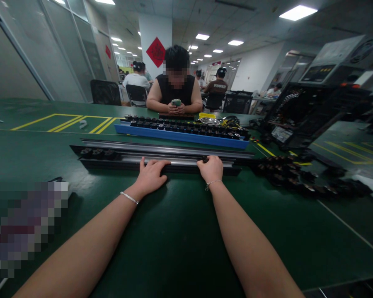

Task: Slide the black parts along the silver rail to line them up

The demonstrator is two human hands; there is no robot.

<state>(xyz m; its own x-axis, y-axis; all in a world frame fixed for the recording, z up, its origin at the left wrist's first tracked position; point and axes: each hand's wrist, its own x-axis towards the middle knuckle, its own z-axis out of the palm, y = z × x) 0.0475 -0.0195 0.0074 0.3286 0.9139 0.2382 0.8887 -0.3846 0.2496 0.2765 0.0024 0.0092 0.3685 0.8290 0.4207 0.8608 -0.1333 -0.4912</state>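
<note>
Here we are at the green table (174, 240), stretching right out under my arms! At 2 o'clock stands an open-sided black machine case (294, 111), a grey box with a fan grille at its top. Straight over at 12, a co-worker (174, 93) in a black sleeveless top leans in with elbows on the tabletop.

Now the long black rails: the far rail (161, 147) lies just beyond the near rail (185, 164), both running from 9 towards 3, the near one right under my hands. Past them at 12 sits a long blue channel (180, 137), black pieces lined along it. Over at 3 o'clock, a sprawling heap of black parts (298, 178).

And the hands! My left hand (152, 174) is loose, fingers spread across the near rail, grasping nothing. My right hand (211, 167), towards 3, is curled tight. Up at 12, the co-worker cradles a phone (175, 102). At 9, three black parts (97, 153) sit in a row by the rails. Smallest of all, a little black part (204, 159), pinched at my right fingertips, over the near rail's silvery groove!
</note>
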